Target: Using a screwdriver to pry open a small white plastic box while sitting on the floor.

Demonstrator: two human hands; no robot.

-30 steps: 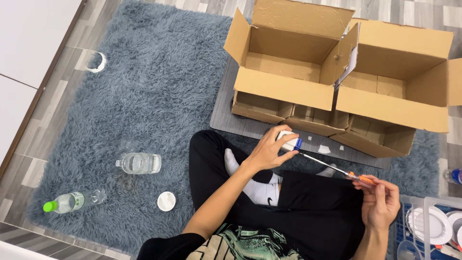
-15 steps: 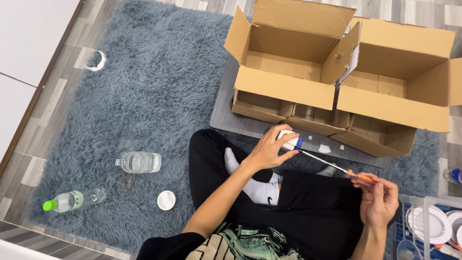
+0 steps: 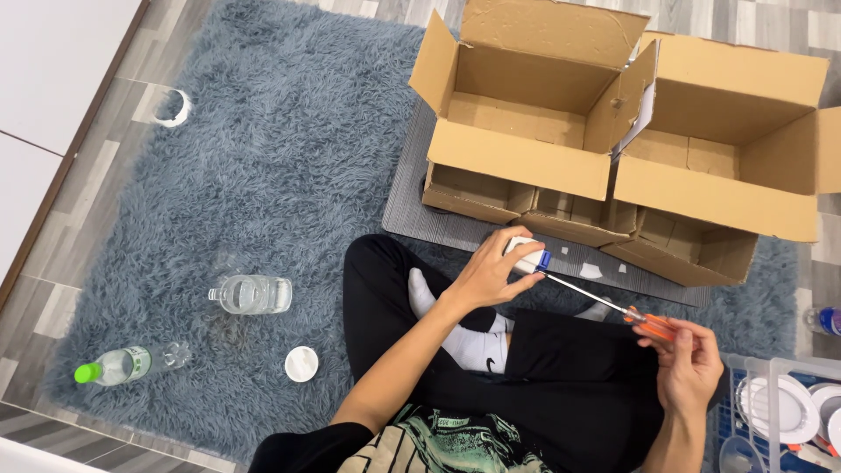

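I sit cross-legged in black trousers on a grey shaggy rug (image 3: 289, 158). My left hand (image 3: 492, 273) grips a small white device with a blue end (image 3: 528, 256) above my knee. My right hand (image 3: 689, 363) holds an orange-handled screwdriver (image 3: 648, 324) by the handle. Its thin metal shaft runs up and left, and the tip meets the blue end of the device. My white-socked feet show below the left hand.
Two open cardboard boxes (image 3: 561, 162) (image 3: 727, 188) stand ahead on a grey mat. On the rug to the left lie a clear jar (image 3: 252, 294), a green-capped plastic bottle (image 3: 123, 364) and a white round lid (image 3: 301, 363). A basket with white plates (image 3: 771, 403) sits at the lower right.
The right hand and screwdriver handle have shifted slightly; the tip stays at the device. The left hand keeps its grip.
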